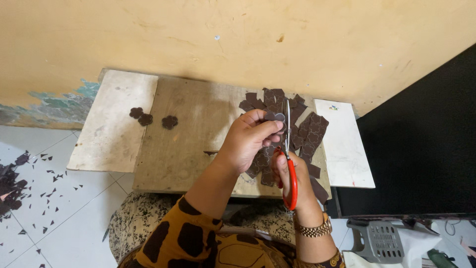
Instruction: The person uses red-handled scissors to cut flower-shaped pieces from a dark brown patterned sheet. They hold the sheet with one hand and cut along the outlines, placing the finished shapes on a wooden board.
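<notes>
The left hand [250,139] pinches a small dark brown cut-out piece [275,117] between thumb and fingertips, holding it up above the low wooden table [188,144]. The right hand [292,173] is closed through the red handles of a pair of scissors [288,159], thumb and fingers in the loops, with the blades pointing up and away from the person and meeting the piece at its right edge; how far the blades are parted cannot be told. Directly beneath and beyond both hands lies a heap of dark brown strips [302,129] marked with flower outlines, spread over the right part of the table. Well apart to the left, three finished flower-shaped cut-outs [169,121] lie flat, two on a pale board [111,134] and one on the bare wood. Small dark trimmings [49,191] are scattered on the white tiled floor [74,223] at the left.
</notes>
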